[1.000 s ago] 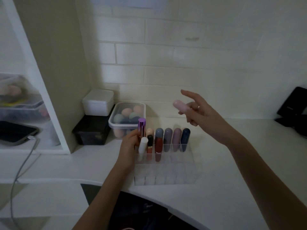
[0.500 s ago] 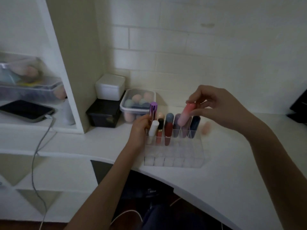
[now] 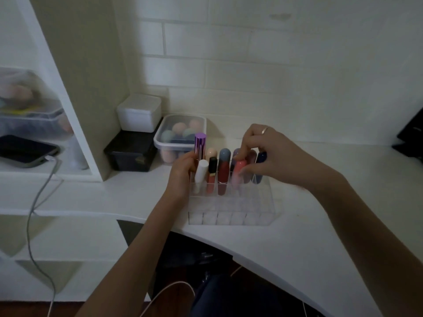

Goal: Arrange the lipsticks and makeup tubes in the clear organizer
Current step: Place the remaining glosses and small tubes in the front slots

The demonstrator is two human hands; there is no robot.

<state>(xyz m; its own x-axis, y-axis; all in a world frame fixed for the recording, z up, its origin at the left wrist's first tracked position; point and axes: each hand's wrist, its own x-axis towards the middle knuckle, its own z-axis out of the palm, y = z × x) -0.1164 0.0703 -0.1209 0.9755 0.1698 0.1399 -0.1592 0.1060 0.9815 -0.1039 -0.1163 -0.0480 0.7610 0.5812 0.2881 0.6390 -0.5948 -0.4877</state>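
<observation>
Pink tube pinched by right hand, left hand against clear organizer

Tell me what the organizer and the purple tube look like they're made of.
Organizer: clear hard plastic, probably acrylic; the white desk shows through its cell walls. Purple tube: metallic, glossy finish with bright vertical highlights; metal or coated plastic, can't tell.

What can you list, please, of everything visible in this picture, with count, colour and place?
clear organizer: one, transparent, on the white desk
tubes standing in organizer: about nine, mixed colours, back rows
purple tube: one, back left
pink tube: one, in right hand, entering a slot
sponge box: one, clear, behind organizer
white box: one, on black box
phone: one, dark, left shelf, cabled
left hand: at organizer's left side
right hand: gripping pink tube
</observation>
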